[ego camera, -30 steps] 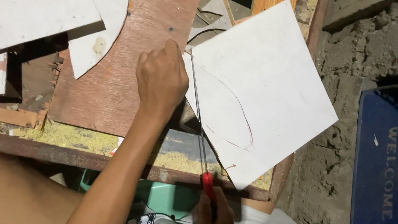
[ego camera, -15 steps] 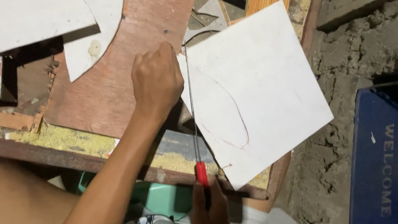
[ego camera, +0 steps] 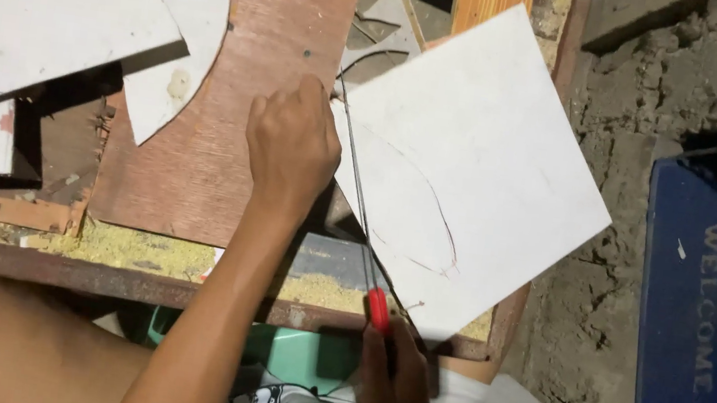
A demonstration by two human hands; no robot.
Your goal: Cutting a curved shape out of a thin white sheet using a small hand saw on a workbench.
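Left hand (ego camera: 292, 152), fingers closed, pins a white board (ego camera: 473, 161) at the bench's front edge; right hand (ego camera: 395, 388) grips a red-handled saw (ego camera: 364, 230). The blade could wander off the curve or nick the fingers.

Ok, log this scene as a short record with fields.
left hand: fist pressed on the white board's left edge
right hand: grips the saw's red handle below the bench edge
saw blade: thin, lies along the board's left edge
board: square, tilted, a curved line drawn on it
bench: brown panel, white offcuts, sawdust along the front
floor: blue mat at right
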